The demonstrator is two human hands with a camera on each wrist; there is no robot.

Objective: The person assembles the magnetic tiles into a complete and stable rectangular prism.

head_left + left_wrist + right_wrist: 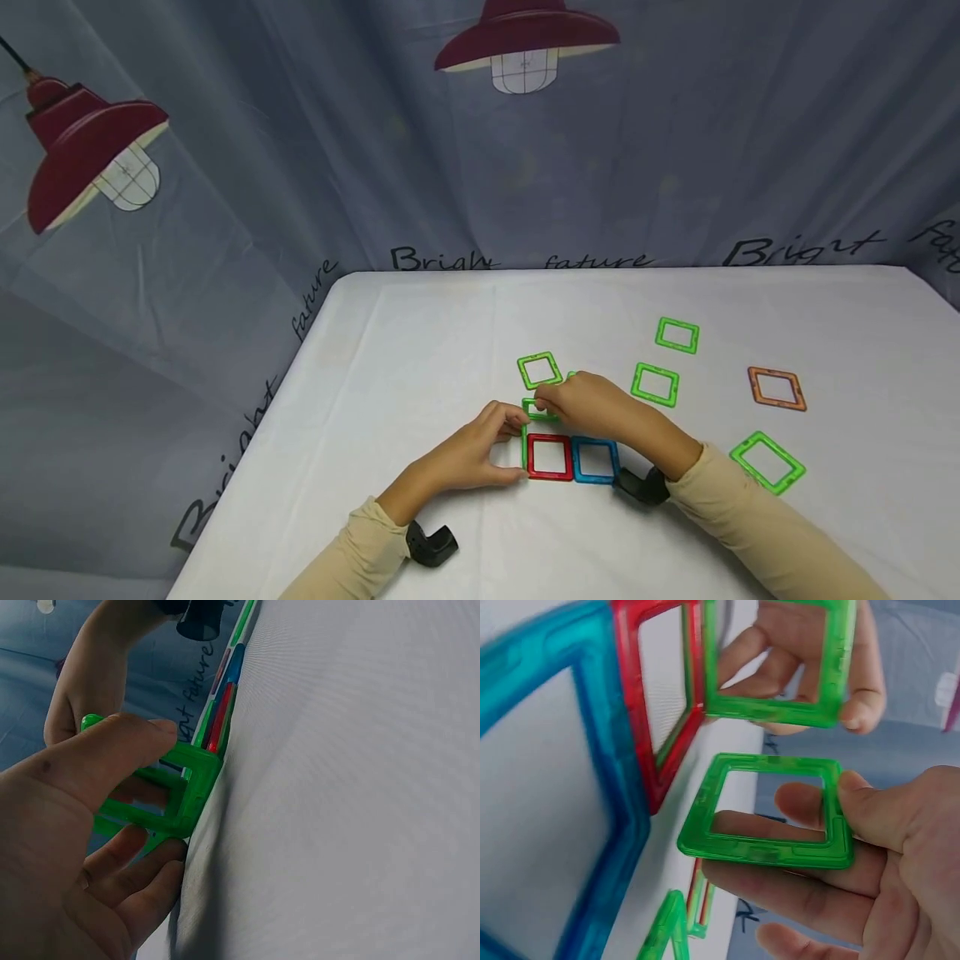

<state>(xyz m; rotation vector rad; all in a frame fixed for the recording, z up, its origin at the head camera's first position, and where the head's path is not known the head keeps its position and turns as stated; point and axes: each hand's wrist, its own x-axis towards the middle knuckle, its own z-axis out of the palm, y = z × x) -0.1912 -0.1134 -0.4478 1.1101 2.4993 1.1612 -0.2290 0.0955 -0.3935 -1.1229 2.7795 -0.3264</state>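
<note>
Left hand (468, 454) grips an upright green square tile (161, 799), thumb on the upper frame and fingers curled under it, the tile standing on edge at the 9 o'clock side of the red square tile (549, 457). Red tile lies flat on the white table (420, 350), joined along its 3 o'clock edge to the blue square tile (596, 460).

Right hand (592, 408) pinches a second green tile (769, 814), thumb on top, fingers beneath. This tile sits just off the red tile's 12 o'clock edge, near but apart from it; it is held tilted, its near edge roughly parallel to that edge. The right hand is the nearer one to that edge.

Loose tiles: green square (538, 370) at 12 o'clock of the hands, two more greens (655, 384) (677, 335) toward 1 o'clock, orange square (777, 389) at 2 o'clock, large green (767, 462) at 3 o'clock. Open cloth lies at 9 to 11 o'clock; the table's left edge is well apart.
</note>
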